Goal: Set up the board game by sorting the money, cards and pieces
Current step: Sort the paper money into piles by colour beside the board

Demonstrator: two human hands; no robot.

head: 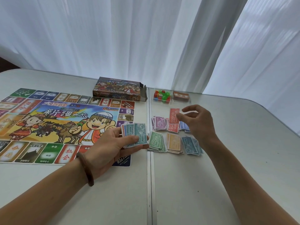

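Note:
My left hand (113, 143) grips a fanned stack of play money (135, 134), teal notes on top, over the board's right edge. My right hand (196, 120) pinches a single red 10000 note (174, 116) above the sorted piles. On the table lie piles of purple (159, 124), red (173, 128), blue (184, 126), green (156, 142), orange (174, 143) and teal (191, 146) notes. The colourful game board (56, 124) lies flat at the left. A clear tray holds small coloured pieces (162, 95) and a brown card deck (181, 96).
The open game box (118, 89) lies behind the board. The white folding table (227, 176) has a seam running front to back between board and money piles. White curtains hang behind the table's far edge.

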